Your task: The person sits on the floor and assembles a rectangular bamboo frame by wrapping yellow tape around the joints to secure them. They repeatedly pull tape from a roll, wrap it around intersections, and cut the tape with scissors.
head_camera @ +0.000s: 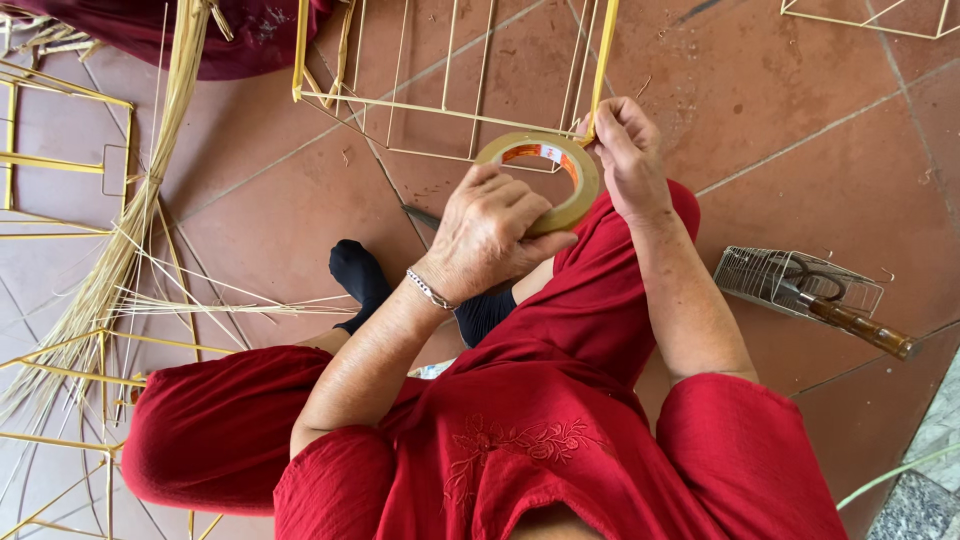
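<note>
Left hand [490, 235] is wrapped tight around the tape roll [560, 180], gripping it just above the red-clad knee. Beside the roll, right hand [628, 150] pinches a yellow strip [603, 60] of the bamboo frame [430, 105] lying on the tiled floor [800, 130].

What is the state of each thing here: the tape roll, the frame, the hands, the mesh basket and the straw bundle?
tape roll: held in the left hand, partly used.
left hand: closed around the roll.
right hand: pinching a yellow bar of the frame.
wire frame: lying on the tile floor, bare bars, one yellow bar held.
mesh basket: lying on the floor, scissors inside, untouched.
straw bundle: loose on the floor, ends fanned out.
</note>
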